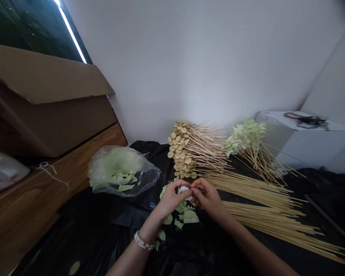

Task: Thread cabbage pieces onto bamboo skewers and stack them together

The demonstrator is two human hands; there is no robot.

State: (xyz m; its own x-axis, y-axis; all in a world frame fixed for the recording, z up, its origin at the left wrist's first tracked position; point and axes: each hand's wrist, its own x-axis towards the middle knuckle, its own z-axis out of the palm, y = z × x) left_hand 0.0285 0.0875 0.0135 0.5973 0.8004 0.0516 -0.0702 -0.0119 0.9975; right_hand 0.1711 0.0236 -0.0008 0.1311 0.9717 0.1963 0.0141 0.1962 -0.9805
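1. Hands meet at the near centre of the scene: our left hand and our right hand are fingertip to fingertip.
2. Between them we pinch a pale leaf piece. Both hands are closed narrowly around it, left fingers curled over its left side and right fingers on its right side.
3. We cannot tell whether the right hand also grips a stick.
4. A bracelet circles our left wrist.
5. Green scraps lie loose just below the hands, on the black sheet.
6. To the left, near the hands, sits a clear bag with more green leaves inside.
7. To the right, bare skewers lie in a wide bundle, running off to the near right.
8. Farther back at the centre we see slices, round and tan, threaded on stacked sticks.
9. Right of those, a heap of leaf sticks rests, green ends pointing left.
10. On the far left a cardboard box stands open on a wooden ledge.
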